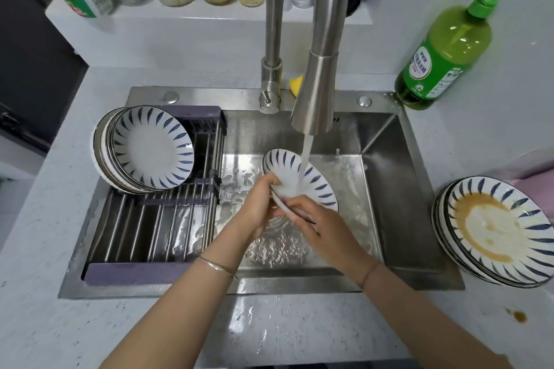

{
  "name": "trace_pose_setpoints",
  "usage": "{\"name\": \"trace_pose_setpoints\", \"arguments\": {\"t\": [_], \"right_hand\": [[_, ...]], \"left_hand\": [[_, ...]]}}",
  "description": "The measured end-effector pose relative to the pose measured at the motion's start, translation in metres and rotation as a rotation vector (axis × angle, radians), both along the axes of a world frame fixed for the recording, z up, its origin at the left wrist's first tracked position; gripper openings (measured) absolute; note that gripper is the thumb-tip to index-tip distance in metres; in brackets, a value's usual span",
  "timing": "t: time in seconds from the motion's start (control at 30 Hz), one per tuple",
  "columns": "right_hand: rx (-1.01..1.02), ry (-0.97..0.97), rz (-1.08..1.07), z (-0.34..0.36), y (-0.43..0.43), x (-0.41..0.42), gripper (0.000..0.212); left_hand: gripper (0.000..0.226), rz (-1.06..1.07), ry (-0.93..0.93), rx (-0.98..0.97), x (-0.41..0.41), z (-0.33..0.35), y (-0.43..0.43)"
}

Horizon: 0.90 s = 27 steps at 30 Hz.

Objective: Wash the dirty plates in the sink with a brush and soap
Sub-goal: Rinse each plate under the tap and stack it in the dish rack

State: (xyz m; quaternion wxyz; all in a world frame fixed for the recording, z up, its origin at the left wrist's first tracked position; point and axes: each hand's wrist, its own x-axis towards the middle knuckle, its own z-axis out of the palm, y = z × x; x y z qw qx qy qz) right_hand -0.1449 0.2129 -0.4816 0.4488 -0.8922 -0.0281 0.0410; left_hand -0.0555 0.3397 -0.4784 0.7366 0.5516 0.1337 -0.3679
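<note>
Both hands meet over the middle of the sink, clamped on one blue-and-white plate. The left hand curls its fingers round the plate's left rim. The right hand, touching the left, grips the near rim with its fingers bent over the edge. The plate tilts up and away from both hands, its face turned toward the person. Most of it lies just beyond the fingertips.

A stream of water falls from the faucet head above and beyond the hands. It lands on the plate's white centre, right next to the right hand's fingers. Below the wrists the sink floor is wet and rippled.

Well to the left of the left hand, a drying rack spans the sink. A stack of clean plates leans in its far end. Well to the right of the right hand, on the counter, sits a stack of dirty plates; the top one is smeared with brown sauce. A small brown drip marks the counter nearer the person than that stack. Far beyond the right hand, at the sink's back right corner, stands a green soap bottle with a pump top. Whether either hand also holds a brush cannot be told.
</note>
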Motion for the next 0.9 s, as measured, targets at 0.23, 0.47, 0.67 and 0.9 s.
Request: {"name": "trace_pose_setpoints", "arguments": {"t": [0.23, 0.47, 0.67, 0.9], "right_hand": [[0.160, 0.067, -0.503, -0.007, -0.046, 0.016, 0.041], [0.500, 0.358, -0.609, 0.013, -0.052, 0.026, 0.027], [0.517, 0.397, -0.757, 0.014, -0.042, 0.031, 0.019], [0.694, 0.619, -0.875, -0.006, -0.034, 0.006, 0.021]], "left_hand": [[0.029, 0.096, 0.037, -0.025, -0.002, -0.006, 0.017], [0.053, 0.077, 0.172, -0.213, -0.006, -0.020, 0.021], [0.043, 0.105, 0.255, -0.037, -0.019, -0.035, 0.007], [0.030, -0.032, -0.084, 0.268, -0.012, -0.024, 0.008]]}}
